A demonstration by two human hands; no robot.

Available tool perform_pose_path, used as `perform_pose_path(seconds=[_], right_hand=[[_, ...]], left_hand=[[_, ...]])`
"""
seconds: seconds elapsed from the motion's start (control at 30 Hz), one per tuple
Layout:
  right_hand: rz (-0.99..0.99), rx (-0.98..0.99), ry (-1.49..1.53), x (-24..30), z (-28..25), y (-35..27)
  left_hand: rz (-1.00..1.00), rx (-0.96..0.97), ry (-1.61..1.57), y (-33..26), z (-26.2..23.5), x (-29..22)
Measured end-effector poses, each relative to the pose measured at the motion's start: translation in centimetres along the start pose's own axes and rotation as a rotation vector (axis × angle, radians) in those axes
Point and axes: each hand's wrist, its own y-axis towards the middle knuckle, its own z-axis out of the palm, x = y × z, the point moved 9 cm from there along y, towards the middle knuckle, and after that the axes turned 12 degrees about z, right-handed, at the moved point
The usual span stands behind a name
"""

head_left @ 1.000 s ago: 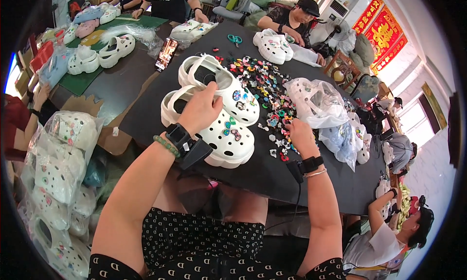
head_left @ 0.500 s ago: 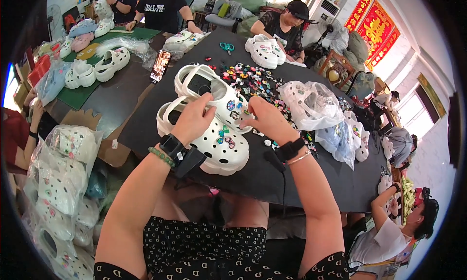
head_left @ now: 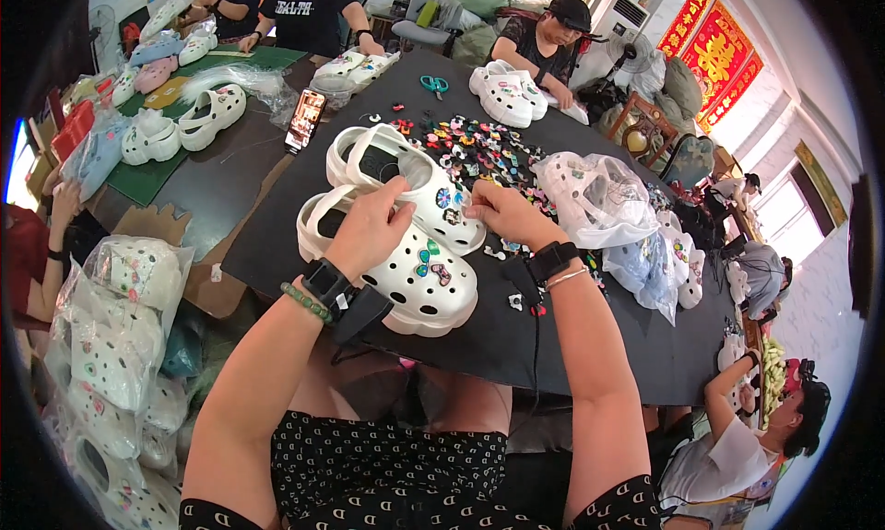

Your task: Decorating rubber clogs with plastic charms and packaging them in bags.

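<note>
Work in hand: two white clogs lie side by side on the dark desk (head_left: 636, 350), toes angled right and toward the near side; the far clog (head_left: 426, 172) touches the near clog (head_left: 419, 288).
Left hand (head_left: 371, 224): closed on the near side of the far clog's opening, fingers over the rim and thumb outside, pinching the wall.
Right hand (head_left: 513, 213): at the right side of the far clog's toe, thumb and forefinger drawn together against the upper; whether a charm lies between them cannot be told.
Charms in place: a round blue charm (head_left: 443, 198) and others on the far clog's upper; a green-and-blue charm (head_left: 427, 257) among those on the near clog.
Loose charms (head_left: 479, 145): a many-coloured scatter on the desk, beyond and to the right of the clogs.
Right of the scatter: a white clog in a clear bag (head_left: 595, 198).
Far side: teal scissors (head_left: 433, 85) and another pair of white clogs (head_left: 505, 95).
Step, as judged: seating a charm in the far clog's upper.
Next move, as judged: calls for a firm push by the right fingertips, with the left hand bracing the wall.
</note>
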Motion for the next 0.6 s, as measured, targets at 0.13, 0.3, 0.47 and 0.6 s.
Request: perform_pose_path(seconds=[0.13, 0.3, 0.47, 0.6], right_hand=[[0.011, -0.022, -0.163, 0.4, 0.2, -0.2], [-0.059, -0.037, -0.333, 1.8, 0.9, -1.1], [-0.037, -0.078, -0.412, 2.2, 1.1, -1.0], [0.02, -0.115, -0.477, 2.3, 1.4, -0.8]], left_hand=[[0.005, -0.001, -0.007, 0.1, 0.2, -0.2], [-0.024, -0.007, -0.016, 0.0, 0.1, 0.2], [-0.02, -0.032, -0.014, -0.1, 0.1, 0.5], [-0.053, 0.008, 0.017, -0.1, 0.2, 0.3]])
